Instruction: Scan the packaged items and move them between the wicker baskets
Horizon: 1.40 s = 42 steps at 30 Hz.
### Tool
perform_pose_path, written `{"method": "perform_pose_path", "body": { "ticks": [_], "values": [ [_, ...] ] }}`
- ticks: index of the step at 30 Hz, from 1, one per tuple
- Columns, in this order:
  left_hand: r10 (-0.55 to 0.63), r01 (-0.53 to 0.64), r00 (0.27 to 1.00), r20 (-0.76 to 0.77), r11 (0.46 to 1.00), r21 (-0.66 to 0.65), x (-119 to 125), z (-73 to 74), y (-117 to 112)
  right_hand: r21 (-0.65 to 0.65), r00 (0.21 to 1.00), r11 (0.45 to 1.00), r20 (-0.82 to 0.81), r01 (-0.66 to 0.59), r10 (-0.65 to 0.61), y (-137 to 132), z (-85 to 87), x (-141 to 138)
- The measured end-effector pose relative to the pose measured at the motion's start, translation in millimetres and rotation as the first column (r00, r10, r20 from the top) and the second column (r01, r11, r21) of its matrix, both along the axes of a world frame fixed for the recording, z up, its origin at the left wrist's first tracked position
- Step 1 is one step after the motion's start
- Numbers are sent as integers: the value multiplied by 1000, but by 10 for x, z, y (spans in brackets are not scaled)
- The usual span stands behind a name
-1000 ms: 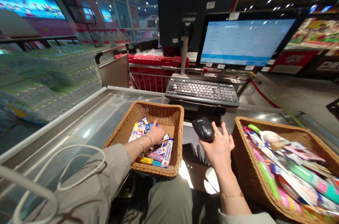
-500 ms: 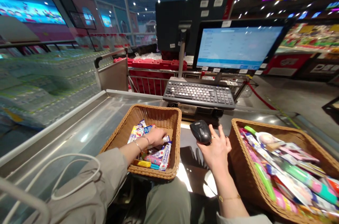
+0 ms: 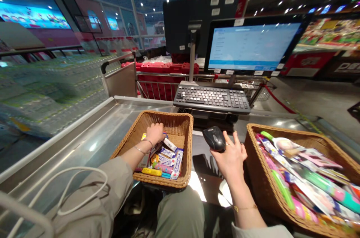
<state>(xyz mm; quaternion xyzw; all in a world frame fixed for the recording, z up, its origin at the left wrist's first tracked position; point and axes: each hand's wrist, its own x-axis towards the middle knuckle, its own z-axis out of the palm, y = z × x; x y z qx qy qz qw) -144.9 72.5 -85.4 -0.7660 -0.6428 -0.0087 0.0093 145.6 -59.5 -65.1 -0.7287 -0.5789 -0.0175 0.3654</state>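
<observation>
Two hands were well apart; the left hand (image 3: 155, 133) was inside the left wicker basket (image 3: 171, 183), bent down at its far left part; the fingertips were hidden, so whether they pinched anything could not be told; blue-and-white wrapped sticks (image 3: 177, 163) lay nearer and to the right of that hand, with a yellow packet (image 3: 152, 172) and a pink tube (image 3: 163, 168) along the near side; the basket stood on a metal bench (image 3: 115, 125); the right hand (image 3: 230, 159) was curled round a black scanner (image 3: 214, 138) between the two baskets, some of its fingers stretched out beside it; the right wicker basket (image 3: 254, 166), full of colourful goods (image 3: 323, 181), stood to the right; beyond were a keyboard (image 3: 210, 97) and a lit screen (image 3: 253, 44).
</observation>
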Motion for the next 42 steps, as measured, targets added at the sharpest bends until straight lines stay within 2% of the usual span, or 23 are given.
{"method": "perform_pose_path", "body": {
  "ticks": [2,6,13,19,23,26,31,36,42],
  "values": [
    [-114,114,992,-45,993,14,5,-15,-27,-3,1000,1000,0,7,-7,1,-2,7],
    [-337,330,935,-112,941,-71,2,-82,-35,-5,1000,1000,-7,-4,4,-6,-1,25],
    [-423,405,885,-196,906,-128,-92,-228,-29,-12,1000,1000,-22,-3,3,-24,26,51],
    [-487,468,846,-218,873,-134,-52,-204,-43,-17,1000,1000,-22,-7,6,-34,37,55],
    [-534,515,815,-225,845,-144,1,-105,-43,-9,1000,1000,-27,-5,5,-32,34,48],
    [-537,518,811,-231,843,-141,25,5,-40,-2,999,1000,-35,-6,6,-23,33,37],
    [-492,484,844,-214,870,-89,66,239,-57,19,999,1000,-43,14,-13,-18,34,23],
    [-443,452,879,-175,892,17,128,467,-133,18,1000,1000,-23,10,-10,-38,36,17],
    [-371,386,920,-122,912,138,201,645,-248,28,1000,1000,-14,9,-9,-58,30,20]
  ]
}}
